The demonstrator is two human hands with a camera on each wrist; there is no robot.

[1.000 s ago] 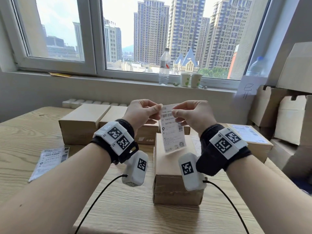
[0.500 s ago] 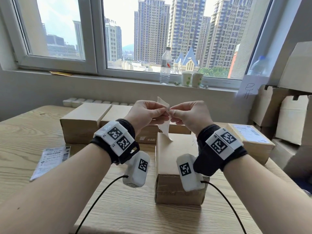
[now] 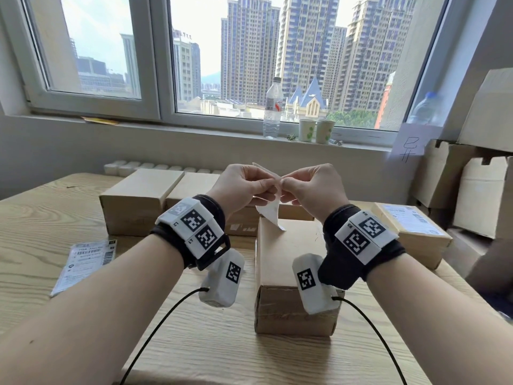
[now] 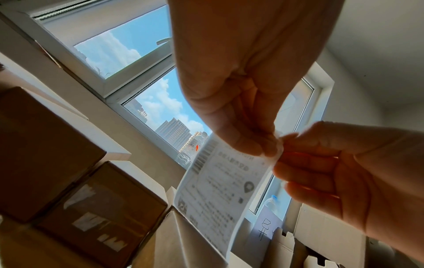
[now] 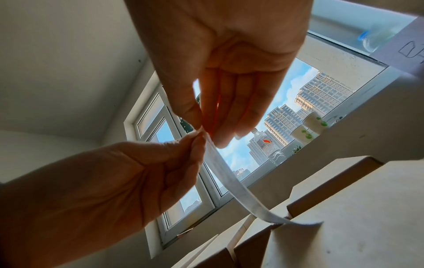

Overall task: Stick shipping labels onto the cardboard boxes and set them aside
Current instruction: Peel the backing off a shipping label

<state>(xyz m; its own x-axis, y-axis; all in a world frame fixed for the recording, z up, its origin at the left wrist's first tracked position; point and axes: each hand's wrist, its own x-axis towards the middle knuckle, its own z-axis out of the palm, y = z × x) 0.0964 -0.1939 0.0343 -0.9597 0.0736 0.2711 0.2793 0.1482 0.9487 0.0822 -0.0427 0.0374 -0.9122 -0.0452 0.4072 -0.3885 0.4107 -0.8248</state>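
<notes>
Both hands pinch one top corner of the label (image 3: 268, 209) — left hand (image 3: 242, 187) and right hand (image 3: 313, 187), fingertips nearly touching — and it hangs in the air just above the box (image 3: 288, 262) on the table (image 3: 55, 218).

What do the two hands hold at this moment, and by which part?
Both the left hand and the right hand pinch one shipping label at its top edge.

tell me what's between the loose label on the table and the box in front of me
Only bare table, apart from my left forearm crossing above it; the head view shows it between the loose label and box.
</notes>
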